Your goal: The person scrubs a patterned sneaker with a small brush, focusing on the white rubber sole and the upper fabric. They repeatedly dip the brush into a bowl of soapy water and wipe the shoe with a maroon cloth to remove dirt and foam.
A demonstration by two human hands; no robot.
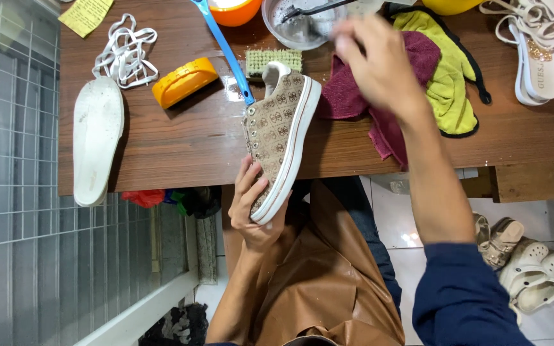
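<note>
A shoe-cleaning workshop: a wooden bench (181, 147) strewn with scrub brushes (184, 81), rags (367, 102), loose laces (125, 54), an insole (97, 138) and waiting shoes (537, 57).

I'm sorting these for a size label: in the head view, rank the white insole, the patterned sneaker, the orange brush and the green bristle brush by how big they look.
1. White insole and patterned sneaker, held by the left hand: alike in length, and the sneaker is raised nearer the camera, so unranked.
2. Orange brush.
3. Green bristle brush, partly hidden.

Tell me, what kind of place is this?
Probably a shoe-cleaning workbench. The left hand holds a laceless sneaker over a wooden table that carries brushes, a bowl, cloths, a removed insole and laces. More shoes wait on the floor.
</note>
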